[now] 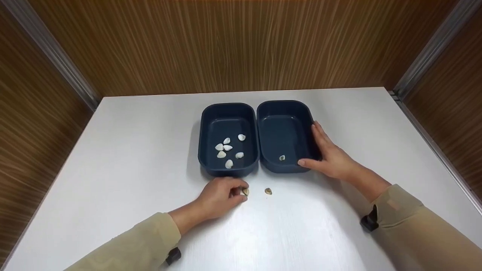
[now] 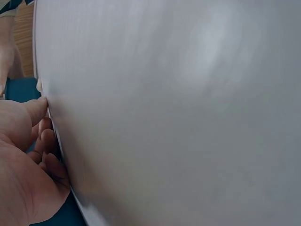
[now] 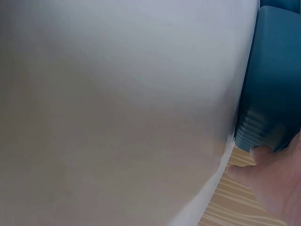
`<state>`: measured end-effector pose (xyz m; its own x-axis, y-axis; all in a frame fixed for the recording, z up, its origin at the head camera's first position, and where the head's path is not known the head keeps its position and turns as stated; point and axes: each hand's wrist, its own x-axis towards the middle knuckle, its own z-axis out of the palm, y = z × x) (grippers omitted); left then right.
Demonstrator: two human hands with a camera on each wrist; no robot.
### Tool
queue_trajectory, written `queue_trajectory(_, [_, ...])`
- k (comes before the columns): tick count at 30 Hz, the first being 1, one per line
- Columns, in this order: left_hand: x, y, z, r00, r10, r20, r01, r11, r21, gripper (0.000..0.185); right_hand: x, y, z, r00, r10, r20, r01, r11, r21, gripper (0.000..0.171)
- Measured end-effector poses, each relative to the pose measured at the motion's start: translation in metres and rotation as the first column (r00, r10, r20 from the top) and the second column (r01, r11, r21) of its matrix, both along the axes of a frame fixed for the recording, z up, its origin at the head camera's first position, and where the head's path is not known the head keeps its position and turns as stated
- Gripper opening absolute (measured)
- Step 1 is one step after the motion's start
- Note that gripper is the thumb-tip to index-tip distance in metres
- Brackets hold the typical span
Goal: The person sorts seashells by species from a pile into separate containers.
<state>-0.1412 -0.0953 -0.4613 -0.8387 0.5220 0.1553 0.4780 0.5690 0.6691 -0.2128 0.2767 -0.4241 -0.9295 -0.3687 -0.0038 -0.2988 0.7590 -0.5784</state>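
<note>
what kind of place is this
Likely a staged recording booth, not a home: a bare white table boxed in by wood-grain wall panels, with two matching dark blue trays of shells.

Mostly a big blurry stretch of smooth white tabletop (image 3: 117, 103) filling the shot. Over on the right edge there's a dark blue plastic tray (image 3: 275, 80), side wall showing, with the right hand (image 3: 277, 183) touching its lower end. A wood-grain strip (image 3: 235, 202) peeks out below.
</note>
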Motion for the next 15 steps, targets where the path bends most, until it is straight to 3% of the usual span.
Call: queue_trajectory(15, [0.0002, 0.001, 0.0014, 0.999, 0.03, 0.013, -0.03, 0.999, 0.013, 0.01, -0.0006, -0.0007, 0.0007, 1.0, -0.01, 0.022, 0.01, 1.0, 0.002, 0.119])
